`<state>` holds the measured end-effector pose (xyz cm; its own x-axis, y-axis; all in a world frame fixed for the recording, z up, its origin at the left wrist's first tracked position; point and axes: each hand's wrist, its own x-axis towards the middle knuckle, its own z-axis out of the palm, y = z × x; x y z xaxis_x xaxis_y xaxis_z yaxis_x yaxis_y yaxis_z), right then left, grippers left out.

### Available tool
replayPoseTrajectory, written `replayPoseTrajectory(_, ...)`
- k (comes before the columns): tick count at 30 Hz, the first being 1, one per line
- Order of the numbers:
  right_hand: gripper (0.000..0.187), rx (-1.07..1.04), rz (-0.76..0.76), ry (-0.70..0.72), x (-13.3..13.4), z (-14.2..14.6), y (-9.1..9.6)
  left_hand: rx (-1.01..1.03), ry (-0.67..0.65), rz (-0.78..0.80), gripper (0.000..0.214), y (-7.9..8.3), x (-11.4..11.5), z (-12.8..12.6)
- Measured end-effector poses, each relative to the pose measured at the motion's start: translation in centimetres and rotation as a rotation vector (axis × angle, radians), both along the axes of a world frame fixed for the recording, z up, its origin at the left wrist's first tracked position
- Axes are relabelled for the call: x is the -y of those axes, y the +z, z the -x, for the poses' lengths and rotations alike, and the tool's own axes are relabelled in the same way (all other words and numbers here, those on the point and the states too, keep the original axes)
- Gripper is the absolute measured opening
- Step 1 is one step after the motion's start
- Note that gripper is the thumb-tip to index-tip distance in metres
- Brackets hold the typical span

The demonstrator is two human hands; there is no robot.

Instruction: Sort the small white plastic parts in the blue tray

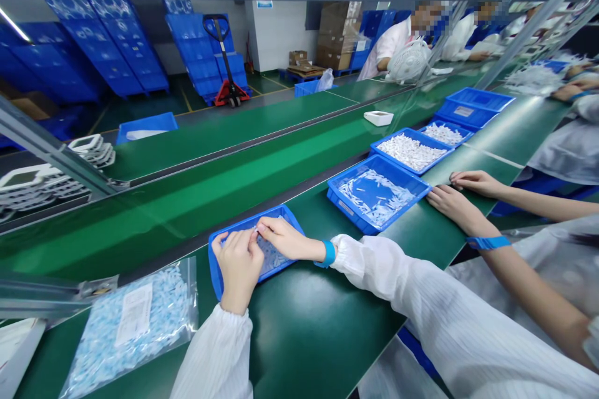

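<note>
Above a small blue tray (216, 274) my two hands meet, fingertips close together. My left hand (238, 262) has its thumb and fingers pinched at a tiny piece too small to name. From the other side my right hand (283, 238), with a blue band at the wrist, pinches at the same spot. Small translucent pieces lie in the tray beneath, partly covered by the hands. To the left rests a clear plastic bag (173, 299) of small light-blue pieces with a white label.
Right of my hands stand a blue tray of white strips (334, 194) and a blue tray of white parts (407, 151). A co-worker's hands (452, 202) are at the table edge. Beyond runs a green conveyor belt (187, 202) carrying a white frame (378, 118).
</note>
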<state>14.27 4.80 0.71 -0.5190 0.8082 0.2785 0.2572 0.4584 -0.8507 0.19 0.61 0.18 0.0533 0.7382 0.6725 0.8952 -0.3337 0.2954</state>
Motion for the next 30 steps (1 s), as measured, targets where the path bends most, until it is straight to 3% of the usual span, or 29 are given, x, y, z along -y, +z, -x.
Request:
replayPoseTrajectory(5, 0.032, 0.035, -0.039, -0.02, 0.15, -0.02, 0.27, 0.007, 0.015, -0.026, 0.019, 0.1, 0.15, 0.02)
replayPoseTrajectory(17, 0.027, 0.038, -0.123, 0.007, 0.05, -0.23, 0.01, 0.004, -0.09, -0.024, 0.023, 0.13, 0.18, 0.18)
replayPoseTrajectory(25, 0.024, 0.052, -0.189, 0.016, -0.07, -0.29, -0.17, -0.115, -0.118, -0.035, 0.02, 0.19, 0.53, -0.28)
replayPoseTrajectory(30, 0.021, 0.069, -0.191, 0.007, -0.02, -0.19, -0.18, -0.096, -0.081, -0.061, 0.02, 0.09, 0.62, -0.56)
